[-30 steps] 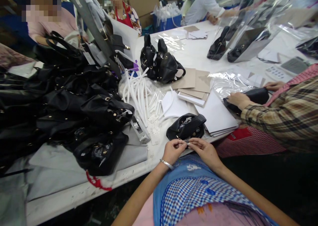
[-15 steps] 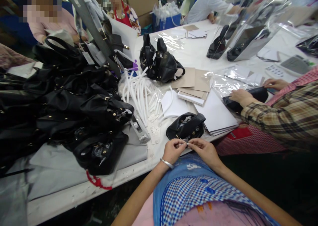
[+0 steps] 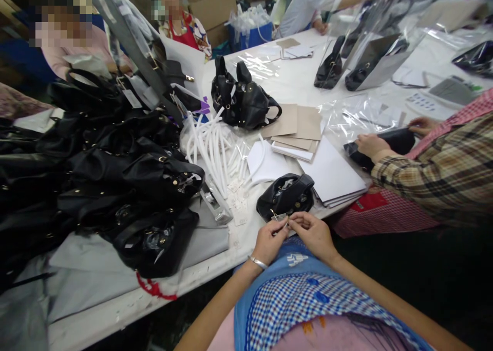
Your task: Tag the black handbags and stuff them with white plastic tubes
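Note:
My left hand [image 3: 269, 240] and my right hand [image 3: 314, 232] meet at the table's near edge, fingertips pinched together on a small thin piece that hangs from a small black bag [image 3: 285, 196]. The piece is too small to name. The bag lies on the white table [image 3: 300, 84] just beyond my fingers, its open top toward me. A silver bangle sits on my left wrist.
A big heap of black handbags [image 3: 115, 155] fills the left side. White tubes in clear plastic [image 3: 215, 145], card and paper sheets [image 3: 308, 145] and two more black bags [image 3: 242, 96] lie beyond. A person in a plaid sleeve [image 3: 435, 171] works at right; other people sit at the far side.
My view has shifted slightly; both hands stay pinched at the bag's near edge, having crept a little closer to it.

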{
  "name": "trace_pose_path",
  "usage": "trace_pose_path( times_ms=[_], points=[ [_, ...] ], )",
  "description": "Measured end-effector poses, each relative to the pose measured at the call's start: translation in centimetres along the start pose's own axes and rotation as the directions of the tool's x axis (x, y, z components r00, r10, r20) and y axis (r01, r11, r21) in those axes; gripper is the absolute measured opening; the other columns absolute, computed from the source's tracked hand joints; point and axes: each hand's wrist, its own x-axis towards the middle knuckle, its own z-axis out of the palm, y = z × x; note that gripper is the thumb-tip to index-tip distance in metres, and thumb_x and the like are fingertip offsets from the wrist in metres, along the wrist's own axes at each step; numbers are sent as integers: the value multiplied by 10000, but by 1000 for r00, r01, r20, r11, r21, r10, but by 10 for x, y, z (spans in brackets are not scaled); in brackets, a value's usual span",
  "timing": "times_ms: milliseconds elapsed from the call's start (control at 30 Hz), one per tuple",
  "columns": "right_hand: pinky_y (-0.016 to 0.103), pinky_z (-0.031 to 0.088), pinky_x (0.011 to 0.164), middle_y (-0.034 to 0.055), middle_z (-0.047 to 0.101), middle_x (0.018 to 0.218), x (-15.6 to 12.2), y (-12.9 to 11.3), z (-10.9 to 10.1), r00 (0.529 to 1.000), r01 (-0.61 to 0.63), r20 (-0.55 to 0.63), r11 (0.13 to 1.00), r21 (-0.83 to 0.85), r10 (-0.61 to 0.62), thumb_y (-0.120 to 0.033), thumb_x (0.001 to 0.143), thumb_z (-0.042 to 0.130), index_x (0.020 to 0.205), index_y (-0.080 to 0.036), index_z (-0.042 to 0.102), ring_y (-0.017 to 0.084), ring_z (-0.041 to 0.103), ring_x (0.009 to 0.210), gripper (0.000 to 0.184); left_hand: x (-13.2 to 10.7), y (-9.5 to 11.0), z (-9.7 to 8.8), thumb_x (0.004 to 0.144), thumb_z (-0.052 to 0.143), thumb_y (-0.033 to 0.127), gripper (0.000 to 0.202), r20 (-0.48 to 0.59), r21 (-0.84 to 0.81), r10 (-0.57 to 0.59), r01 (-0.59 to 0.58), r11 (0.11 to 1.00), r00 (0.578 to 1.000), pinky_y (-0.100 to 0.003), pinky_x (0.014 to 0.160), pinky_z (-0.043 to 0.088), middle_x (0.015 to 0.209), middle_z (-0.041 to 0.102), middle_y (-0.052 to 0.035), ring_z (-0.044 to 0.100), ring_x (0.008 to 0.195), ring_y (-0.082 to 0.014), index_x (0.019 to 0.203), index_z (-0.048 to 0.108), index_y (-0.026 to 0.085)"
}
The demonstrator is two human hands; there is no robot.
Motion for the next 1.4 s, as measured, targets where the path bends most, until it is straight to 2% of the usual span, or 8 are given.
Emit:
trace_pose_path(
  times_ms=[200,600,700,800,967,1200,1300,1400],
  points=[
    [294,513,745,45,699,818,-5,2,-5,999,34,-13,999,-22,-34,-393,786,618,910,-187,641,191,663,762,241,3,-18,-14,789,597,300,284,-327,163,28,27,986,945,-266,694,489,1051,600,-68,585,748,-127,1056,615,204],
    [261,480,719,13,691,808,-17,11,-5,966,70,245,997,34,-76,-340,792,594,846,-201,681,173,622,762,171,22,-38,-1,710,679,293,275,-293,525,154,24,851,944,-247,659,415,846,563,-3,522,720,-133,951,581,204],
    [257,490,700,12,685,776,-20,23,-8,973,20,226,996,90,-40,-373,809,570,878,-199,677,164,629,742,216,24,-43,-4,748,640,347,180,-270,416,128,-4,909,954,-250,654,433,772,570,-15,527,704,-134,738,618,168],
    [233,477,533,25,667,694,-22,46,-9,969,-161,205,981,106,137,-464,820,517,797,-162,676,146,610,605,342,22,-44,-3,743,632,453,322,-192,93,-142,162,982,971,-271,638,470,695,607,-30,569,689,-155,708,648,133],
    [208,419,467,5,660,617,-28,71,-5,927,-291,304,933,214,219,-491,725,629,891,-148,701,117,557,500,388,16,-37,10,707,651,532,439,50,-275,-418,415,868,907,-276,643,506,741,672,-62,617,699,-164,814,679,107],
    [263,468,606,25,679,720,-10,52,-28,970,-119,-162,936,331,180,-487,791,559,938,-141,697,166,599,646,401,29,-18,1,759,605,505,402,202,94,-243,229,969,949,-244,597,498,746,662,-62,597,672,-144,827,698,119],
    [290,482,705,36,707,849,7,45,-41,945,-31,-310,974,223,101,-472,800,549,924,-175,692,208,635,771,352,37,3,-12,815,544,468,344,-15,270,-69,70,960,998,-244,592,495,765,639,-54,589,684,-147,838,663,146],
    [285,480,664,25,709,802,25,38,-44,937,7,-351,1000,21,1,-462,815,527,881,-201,682,214,649,728,310,48,21,-17,829,551,402,292,-162,392,183,-107,914,970,-274,736,503,998,624,-80,593,893,-174,1007,606,178]
  ],
)
